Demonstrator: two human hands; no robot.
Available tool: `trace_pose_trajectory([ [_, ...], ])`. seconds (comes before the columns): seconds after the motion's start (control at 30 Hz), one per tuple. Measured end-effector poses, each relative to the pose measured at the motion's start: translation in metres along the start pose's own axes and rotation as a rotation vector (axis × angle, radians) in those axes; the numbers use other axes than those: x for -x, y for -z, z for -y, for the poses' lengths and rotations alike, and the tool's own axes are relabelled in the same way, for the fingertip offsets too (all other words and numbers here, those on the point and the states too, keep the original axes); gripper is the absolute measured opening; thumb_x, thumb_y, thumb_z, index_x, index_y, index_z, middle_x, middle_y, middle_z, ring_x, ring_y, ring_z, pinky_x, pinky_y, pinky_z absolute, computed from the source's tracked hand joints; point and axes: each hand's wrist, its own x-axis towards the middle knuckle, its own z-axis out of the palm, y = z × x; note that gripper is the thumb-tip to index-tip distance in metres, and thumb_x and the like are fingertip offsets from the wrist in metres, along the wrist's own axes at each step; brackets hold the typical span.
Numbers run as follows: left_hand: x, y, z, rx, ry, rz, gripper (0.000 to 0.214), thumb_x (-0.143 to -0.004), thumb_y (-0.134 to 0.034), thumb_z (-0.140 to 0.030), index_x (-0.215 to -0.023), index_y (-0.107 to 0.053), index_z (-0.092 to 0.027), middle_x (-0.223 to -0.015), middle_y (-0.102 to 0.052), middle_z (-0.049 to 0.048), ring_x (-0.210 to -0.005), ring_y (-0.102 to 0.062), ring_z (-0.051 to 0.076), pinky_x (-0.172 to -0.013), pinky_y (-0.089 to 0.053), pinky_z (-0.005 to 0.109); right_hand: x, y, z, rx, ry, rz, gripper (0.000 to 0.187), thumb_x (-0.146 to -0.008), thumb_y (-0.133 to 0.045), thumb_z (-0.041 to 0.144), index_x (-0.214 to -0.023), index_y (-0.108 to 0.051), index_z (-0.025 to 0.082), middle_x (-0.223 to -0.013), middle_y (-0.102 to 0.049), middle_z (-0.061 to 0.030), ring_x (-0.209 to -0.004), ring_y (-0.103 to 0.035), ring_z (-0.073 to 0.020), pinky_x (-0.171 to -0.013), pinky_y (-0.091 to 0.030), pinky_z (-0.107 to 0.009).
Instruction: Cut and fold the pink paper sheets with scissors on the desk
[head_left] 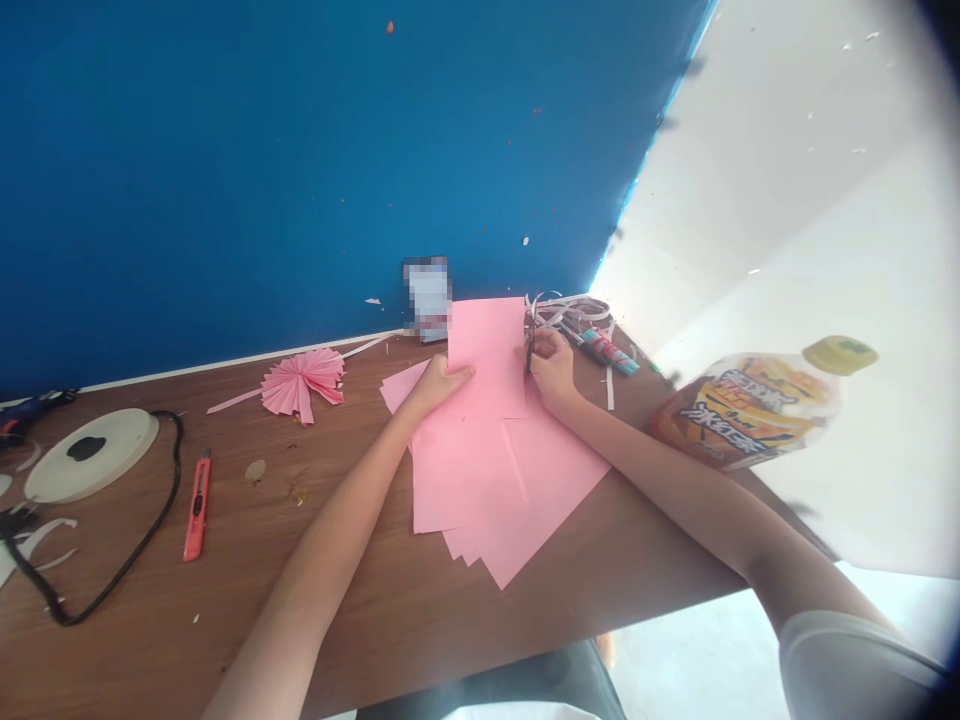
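Note:
A rectangular piece of pink paper (487,350) is held up above the desk. My left hand (444,385) pinches its left edge, thumb in front. At its right edge, my right hand (553,370) is closed around a pair of dark scissors (531,345), whose blades point up along the paper's side. How far the blades are apart cannot be made out. Several larger pink sheets (480,500) lie fanned out on the desk beneath both hands, with a narrow pink strip (514,460) on top.
A folded pink paper fan (304,385), a red utility knife (197,505) and a white disc with black cord (94,455) lie left. Behind stand a pixelated packet (429,300) and curled white strips (574,312). A large drink bottle (750,405) is at right, near my forearm.

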Motion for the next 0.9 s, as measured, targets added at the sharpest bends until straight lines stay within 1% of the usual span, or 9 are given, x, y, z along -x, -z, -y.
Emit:
trace_pose_trajectory([
  [0.13,-0.001,0.0,-0.001,0.109,-0.022,-0.025,0.039,-0.075,-0.067,-0.038,-0.104,-0.067,-0.014,-0.106,-0.069,0.0106,-0.092,-0.065,0.025,-0.081,-0.053,0.039,-0.001,-0.001,-0.002,-0.015,0.045,0.054,0.041,-0.064,-0.07,0.032,-0.1,-0.052,0.022,-0.078,-0.061,0.0011,-0.069,-0.055,-0.0137,-0.061,-0.044,-0.027],
  [0.2,-0.003,0.001,0.0,0.199,-0.021,-0.079,0.041,-0.072,-0.07,-0.036,-0.106,-0.066,-0.014,-0.108,-0.068,0.0106,-0.093,-0.065,0.025,-0.083,-0.053,0.039,-0.001,-0.001,-0.003,-0.022,0.06,0.093,0.041,-0.066,-0.069,0.031,-0.103,-0.053,0.023,-0.08,-0.06,0.0012,-0.072,-0.056,-0.0138,-0.064,-0.044,-0.027],
  [0.3,-0.01,0.004,0.005,0.328,-0.004,-0.248,0.044,-0.066,-0.075,-0.034,-0.103,-0.067,-0.013,-0.109,-0.068,0.0121,-0.093,-0.065,0.025,-0.085,-0.052,0.04,0.0,-0.002,-0.002,-0.019,0.067,0.151,0.041,-0.066,-0.068,0.029,-0.105,-0.053,0.023,-0.081,-0.058,0.002,-0.072,-0.054,-0.0124,-0.063,-0.043,-0.025],
  [0.43,-0.018,0.01,0.012,0.46,-0.002,-0.492,0.04,-0.062,-0.079,-0.03,-0.096,-0.067,-0.012,-0.106,-0.068,0.0127,-0.095,-0.065,0.025,-0.09,-0.051,0.04,0.002,-0.003,0.001,0.032,0.067,0.183,0.04,-0.067,-0.066,0.029,-0.104,-0.053,0.023,-0.083,-0.057,0.0015,-0.071,-0.051,-0.0119,-0.061,-0.041,-0.024],
  [0.53,-0.021,0.015,0.017,0.505,-0.046,-0.577,0.036,-0.063,-0.079,-0.028,-0.095,-0.067,-0.014,-0.103,-0.069,0.0107,-0.098,-0.064,0.024,-0.093,-0.05,0.039,0.003,-0.003,0.002,0.07,0.067,0.212,0.039,-0.067,-0.065,0.028,-0.103,-0.053,0.021,-0.082,-0.057,0.0014,-0.07,-0.05,-0.0122,-0.062,-0.041,-0.025],
  [0.63,-0.021,0.019,0.021,0.529,-0.055,-0.653,0.033,-0.062,-0.079,-0.024,-0.092,-0.066,-0.015,-0.099,-0.07,0.0095,-0.099,-0.064,0.023,-0.094,-0.049,0.038,0.004,-0.003,0.0,0.168,0.085,0.241,0.035,-0.067,-0.065,0.028,-0.099,-0.054,0.02,-0.074,-0.053,0.0032,-0.066,-0.046,-0.0117,-0.061,-0.038,-0.024],
  [0.73,-0.022,0.021,0.025,0.644,-0.055,-0.677,0.038,-0.063,-0.078,-0.021,-0.098,-0.064,-0.016,-0.104,-0.069,0.0096,-0.102,-0.063,0.022,-0.095,-0.049,0.037,0.005,-0.003,-0.002,0.282,0.107,0.263,0.032,-0.067,-0.064,0.028,-0.097,-0.056,0.02,-0.071,-0.049,0.004,-0.066,-0.044,-0.0119,-0.06,-0.037,-0.024],
  [0.83,-0.022,0.022,0.026,0.74,-0.076,-0.654,0.042,-0.064,-0.077,-0.018,-0.104,-0.063,-0.016,-0.11,-0.068,0.0104,-0.106,-0.062,0.021,-0.097,-0.047,0.037,0.007,-0.003,-0.001,0.34,0.126,0.301,0.031,-0.068,-0.063,0.028,-0.097,-0.057,0.019,-0.073,-0.051,0.0027,-0.068,-0.046,-0.0127,-0.061,-0.037,-0.024],
  [0.9,-0.023,0.022,0.027,0.746,-0.071,-0.642,0.042,-0.065,-0.077,-0.019,-0.103,-0.063,-0.016,-0.11,-0.067,0.0105,-0.107,-0.062,0.021,-0.098,-0.047,0.037,0.008,-0.003,0.001,0.359,0.127,0.338,0.029,-0.069,-0.062,0.028,-0.096,-0.058,0.019,-0.074,-0.053,0.0019,-0.068,-0.047,-0.013,-0.061,-0.038,-0.024],
])
